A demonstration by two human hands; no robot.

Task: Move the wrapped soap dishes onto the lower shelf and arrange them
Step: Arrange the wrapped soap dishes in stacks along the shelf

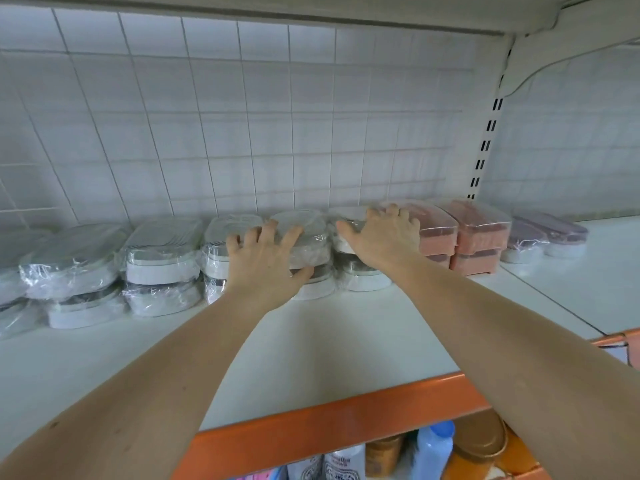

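Observation:
Wrapped soap dishes stand in two-high stacks along the back of a white shelf. My left hand grips the top white dish of a middle stack, fingers spread over its lid and thumb under its front edge. My right hand lies with fingers spread on the top white dish of the neighbouring stack, thumb along its left side. Further white stacks run to the left. Pink dishes and purple ones stand to the right.
A white wire grid backs the shelf. A slotted upright stands at the right. The shelf's orange front edge crosses below my arms. Bottles and jars sit on the shelf beneath.

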